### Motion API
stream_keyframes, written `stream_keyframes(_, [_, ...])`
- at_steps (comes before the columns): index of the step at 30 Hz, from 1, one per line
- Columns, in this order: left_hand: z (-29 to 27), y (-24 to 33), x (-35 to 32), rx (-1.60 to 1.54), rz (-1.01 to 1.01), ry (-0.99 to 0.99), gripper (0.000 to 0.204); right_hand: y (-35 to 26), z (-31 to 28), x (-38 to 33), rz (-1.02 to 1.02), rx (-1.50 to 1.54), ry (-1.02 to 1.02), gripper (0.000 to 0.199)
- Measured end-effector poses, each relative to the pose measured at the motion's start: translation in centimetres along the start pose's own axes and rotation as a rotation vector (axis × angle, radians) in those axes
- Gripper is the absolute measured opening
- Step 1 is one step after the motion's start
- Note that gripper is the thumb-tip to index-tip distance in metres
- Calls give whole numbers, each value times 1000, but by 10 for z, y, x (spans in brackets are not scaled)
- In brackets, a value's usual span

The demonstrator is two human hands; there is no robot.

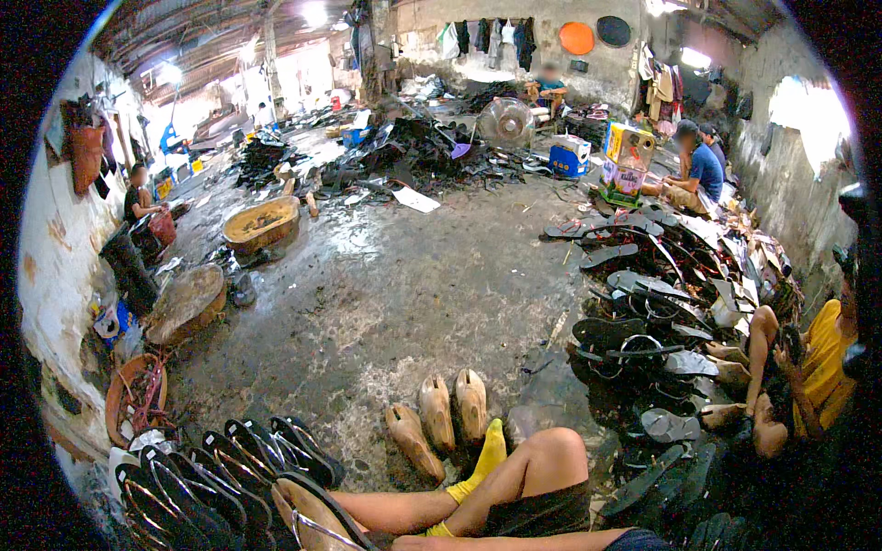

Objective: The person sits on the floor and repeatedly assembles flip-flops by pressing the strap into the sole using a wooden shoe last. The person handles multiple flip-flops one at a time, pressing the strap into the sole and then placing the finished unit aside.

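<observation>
At the lower edge, a black flip-flop [323, 516] with a silvery strap lies tilted, a tan foot-shaped form, apparently a wooden last [308, 511], under its strap. My right forearm reaches in from the lower right, and my right hand [404, 544] is cut off by the edge close to this flip-flop. Its fingers are hidden, so its grip does not show. My left hand is out of the picture. Left of the flip-flop stands a row of finished-looking black flip-flops [230, 459] with shiny straps. Several wooden lasts [436, 415] rest on the floor beyond my yellow-socked foot [491, 452].
Heaped sandals [643, 321] line the right side, beside a seated person in yellow [827, 367]. At left stand a tub with reddish strips [136, 395], a round block [188, 303] and an oval basin [262, 225]. Farther back are dark scraps [413, 151], a fan [505, 122] and boxes [570, 156].
</observation>
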State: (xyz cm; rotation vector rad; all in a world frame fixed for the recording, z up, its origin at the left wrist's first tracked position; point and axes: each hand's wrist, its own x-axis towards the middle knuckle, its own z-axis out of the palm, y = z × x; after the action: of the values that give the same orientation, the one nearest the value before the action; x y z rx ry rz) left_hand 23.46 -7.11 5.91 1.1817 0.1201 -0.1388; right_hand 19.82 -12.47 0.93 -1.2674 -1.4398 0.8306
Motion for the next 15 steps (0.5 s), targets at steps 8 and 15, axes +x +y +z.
stream_keyframes(8, [18,-2,5,8,24,-19,62,44,28,-27,338,699,-32,46])
stream_keyframes(15, [-10,9,-14,17,27,71,62,60,38,15,-862,265,57,50])
